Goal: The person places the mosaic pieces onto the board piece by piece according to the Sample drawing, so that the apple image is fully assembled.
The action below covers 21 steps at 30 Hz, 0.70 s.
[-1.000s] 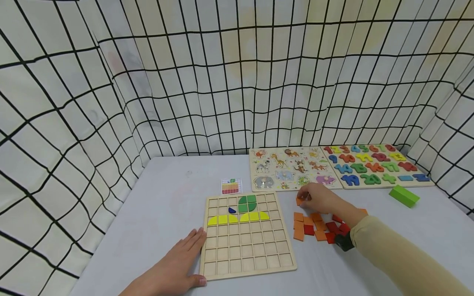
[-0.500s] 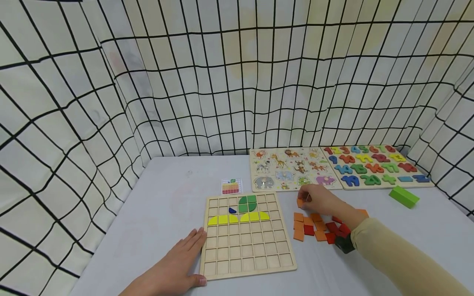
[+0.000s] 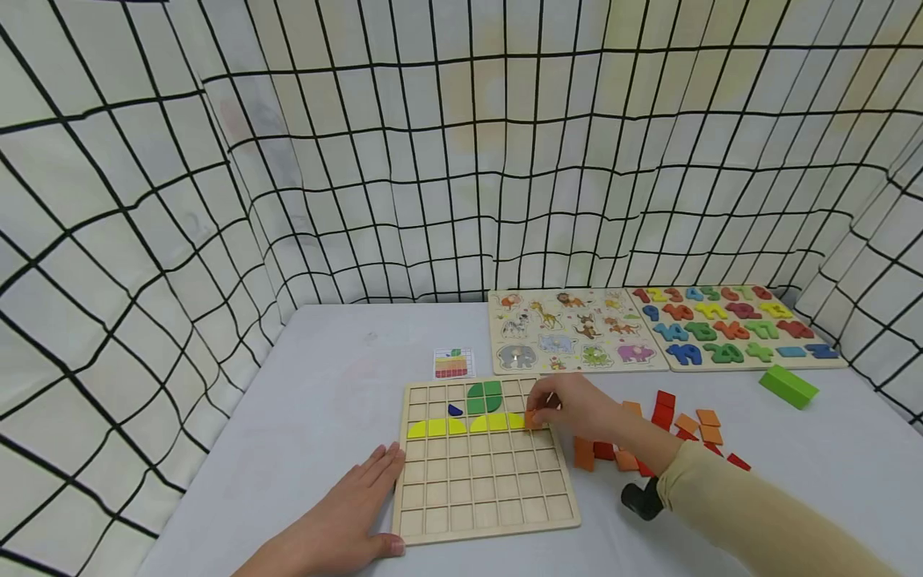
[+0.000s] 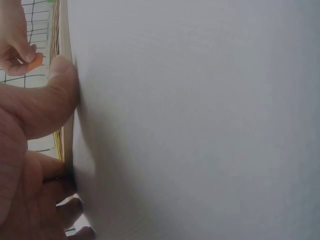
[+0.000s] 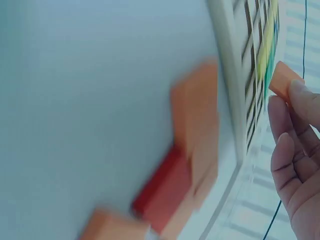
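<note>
My table (image 3: pixel 317 417) carries the grid board (image 3: pixel 485 461), a small card (image 3: pixel 453 363), the animal puzzle (image 3: pixel 573 330), the number puzzle (image 3: pixel 728 324), a green block (image 3: pixel 787 385) and loose orange and red tiles (image 3: pixel 678 425)

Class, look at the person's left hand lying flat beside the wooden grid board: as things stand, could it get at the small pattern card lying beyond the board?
Probably yes. The left hand lies flat on the table against the grid board and holds nothing, and the table surface between it and the pattern card is bare. It would have to let go of the board.
</note>
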Each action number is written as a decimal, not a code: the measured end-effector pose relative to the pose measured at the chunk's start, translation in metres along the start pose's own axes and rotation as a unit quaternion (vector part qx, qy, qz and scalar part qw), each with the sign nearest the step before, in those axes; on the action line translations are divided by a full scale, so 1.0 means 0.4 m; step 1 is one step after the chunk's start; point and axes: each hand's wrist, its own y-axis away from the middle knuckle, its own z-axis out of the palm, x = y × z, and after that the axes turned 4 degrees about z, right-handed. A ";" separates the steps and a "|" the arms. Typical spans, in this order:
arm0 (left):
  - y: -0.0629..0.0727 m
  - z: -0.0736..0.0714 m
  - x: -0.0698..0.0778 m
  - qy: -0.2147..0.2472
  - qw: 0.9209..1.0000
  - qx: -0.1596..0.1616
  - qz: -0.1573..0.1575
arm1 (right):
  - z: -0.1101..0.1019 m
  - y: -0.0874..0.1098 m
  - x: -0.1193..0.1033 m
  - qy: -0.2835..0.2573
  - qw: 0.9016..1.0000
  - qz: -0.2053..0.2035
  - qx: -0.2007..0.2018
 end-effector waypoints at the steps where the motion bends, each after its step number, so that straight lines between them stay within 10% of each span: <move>1: -0.001 0.000 0.000 -0.001 1.000 -0.001 0.000 | 0.008 0.001 -0.009 -0.005 1.000 -0.002 -0.009; 21: -0.001 -0.006 0.006 0.005 1.000 -0.007 -0.012 | 0.071 0.004 -0.036 0.042 0.999 0.013 0.003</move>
